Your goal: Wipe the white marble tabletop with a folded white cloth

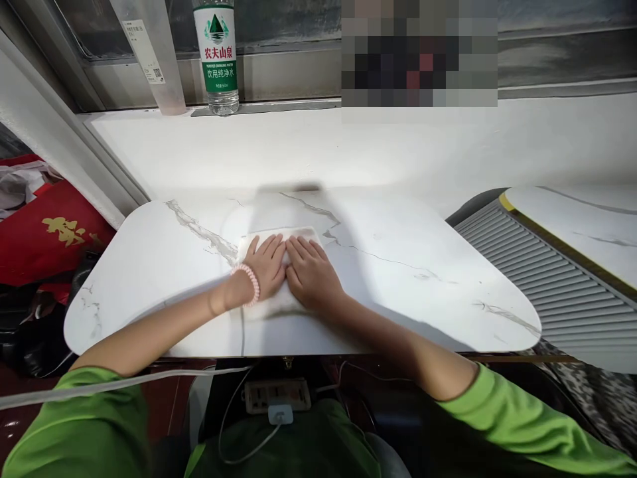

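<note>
I see both hands pressed flat, fingers straight and together, gripping nothing: left hand point(267, 265), with a pink coiled wristband point(249, 283), and right hand point(312, 273), side by side and touching, palms down on a folded white cloth point(303, 234). The cloth lies mid-way along the white marble-patterned desk point(398, 279), nearer its front edge. A green-labelled clear plastic water bottle point(215, 56) stands on the window ledge beyond.

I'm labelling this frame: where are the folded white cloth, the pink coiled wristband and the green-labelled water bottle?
folded white cloth point(303, 234): head view, bare far edge.
pink coiled wristband point(250, 281): head view, coil across the left wrist.
green-labelled water bottle point(215, 56): head view, label.
</note>
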`<state>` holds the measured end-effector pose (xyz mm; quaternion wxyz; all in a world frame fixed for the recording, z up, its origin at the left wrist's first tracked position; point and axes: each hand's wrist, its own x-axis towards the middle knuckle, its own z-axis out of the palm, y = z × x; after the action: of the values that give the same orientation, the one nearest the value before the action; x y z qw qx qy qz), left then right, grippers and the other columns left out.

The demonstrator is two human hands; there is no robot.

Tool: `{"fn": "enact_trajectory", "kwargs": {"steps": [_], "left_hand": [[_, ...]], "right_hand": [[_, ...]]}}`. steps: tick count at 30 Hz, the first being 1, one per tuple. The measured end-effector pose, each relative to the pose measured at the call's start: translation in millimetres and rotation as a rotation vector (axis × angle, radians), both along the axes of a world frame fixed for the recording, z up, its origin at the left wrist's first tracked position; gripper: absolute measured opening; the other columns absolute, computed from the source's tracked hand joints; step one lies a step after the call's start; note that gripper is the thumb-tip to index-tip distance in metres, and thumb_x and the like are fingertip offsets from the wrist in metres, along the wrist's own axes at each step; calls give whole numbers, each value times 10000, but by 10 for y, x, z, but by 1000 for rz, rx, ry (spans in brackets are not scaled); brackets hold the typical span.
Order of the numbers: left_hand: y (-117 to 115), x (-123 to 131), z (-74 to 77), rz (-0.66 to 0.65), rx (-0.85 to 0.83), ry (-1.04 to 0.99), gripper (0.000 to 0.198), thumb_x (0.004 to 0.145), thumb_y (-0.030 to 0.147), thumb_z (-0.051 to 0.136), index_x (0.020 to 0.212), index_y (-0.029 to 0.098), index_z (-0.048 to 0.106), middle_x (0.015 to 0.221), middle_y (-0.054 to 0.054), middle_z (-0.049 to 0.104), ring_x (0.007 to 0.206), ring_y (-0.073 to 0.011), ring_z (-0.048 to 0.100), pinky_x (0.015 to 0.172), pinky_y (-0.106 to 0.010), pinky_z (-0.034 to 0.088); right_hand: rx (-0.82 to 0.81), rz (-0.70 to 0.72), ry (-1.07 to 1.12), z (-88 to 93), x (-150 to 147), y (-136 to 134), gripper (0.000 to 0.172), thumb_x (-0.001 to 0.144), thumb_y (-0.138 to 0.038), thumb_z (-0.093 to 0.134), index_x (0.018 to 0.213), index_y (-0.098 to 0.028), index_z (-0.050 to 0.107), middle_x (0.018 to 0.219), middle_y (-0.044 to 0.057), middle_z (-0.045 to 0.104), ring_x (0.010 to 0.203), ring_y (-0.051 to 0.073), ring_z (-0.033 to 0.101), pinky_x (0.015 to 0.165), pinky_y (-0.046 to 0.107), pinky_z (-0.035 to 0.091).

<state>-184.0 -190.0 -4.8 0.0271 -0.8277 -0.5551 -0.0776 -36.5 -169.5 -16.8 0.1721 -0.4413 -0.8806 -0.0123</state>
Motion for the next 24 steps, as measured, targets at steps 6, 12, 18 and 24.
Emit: {"fn": "enact_trajectory", "kwargs": {"steps": [6,12,18,24], "left_hand": [[-558,-18,44,66,-28,15,546,961,238,295,1438,-9,394,1542,-206,356,1456,-289,297,1202,-524,187],[-105,-152,84,200,-129,-18,548,943,207,304,1445,-2,366,1540,-216,355,1453,-291,300,1192,-553,186],[872,-667,84,208,-126,-26,536,927,180,329,1445,46,372,1550,-169,364,1446,-242,315,1206,-469,161],[1340,-955,96,220,-115,-72,512,891,188,373,1394,116,436,1528,-128,415,1413,-221,371,1195,-455,186]], "right_hand": [[-49,197,3,90,53,-323,534,909,-223,355,1367,-12,533,1429,160,535,1351,283,445,1121,437,330],[-43,201,30,62,-207,192,499,920,-190,314,1341,-60,548,1413,138,558,1270,272,483,1056,415,339],[-10,118,72,21,-800,992,455,913,-157,299,1252,-48,582,1335,179,601,1250,274,494,1061,393,293],[-31,55,81,-9,-1100,1382,493,918,-144,270,1315,-6,527,1422,193,530,1343,280,424,1108,412,256]]}}
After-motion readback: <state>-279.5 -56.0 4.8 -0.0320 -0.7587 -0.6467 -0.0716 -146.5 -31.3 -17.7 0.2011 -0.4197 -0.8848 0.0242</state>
